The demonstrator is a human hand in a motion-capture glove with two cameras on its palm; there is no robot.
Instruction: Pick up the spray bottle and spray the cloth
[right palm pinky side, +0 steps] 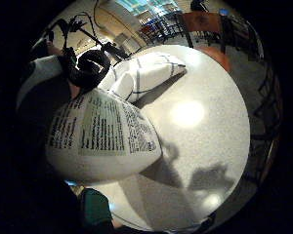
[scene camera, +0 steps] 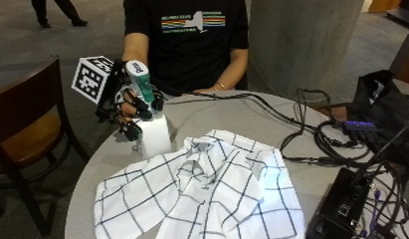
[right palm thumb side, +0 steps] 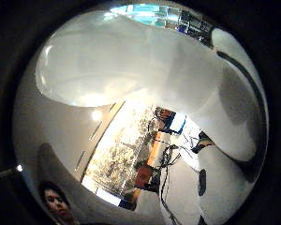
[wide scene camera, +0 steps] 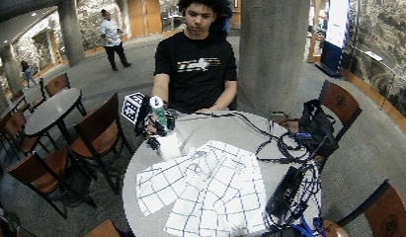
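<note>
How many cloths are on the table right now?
1. The checked cloth lies crumpled across the table, beside the spray bottle that the right hand grips. Nothing suggests another, though folds could hide one.

The person's gloved right hand is raised above the table edge at their right side, forearm coming down from the shoulder and bent at the elbow. Its fingers are curled round the neck of the spray bottle, gripping it upright, with the back of the hand turned outward. The bare left hand rests near the table's far edge, forearm angled inward across the body.
</note>
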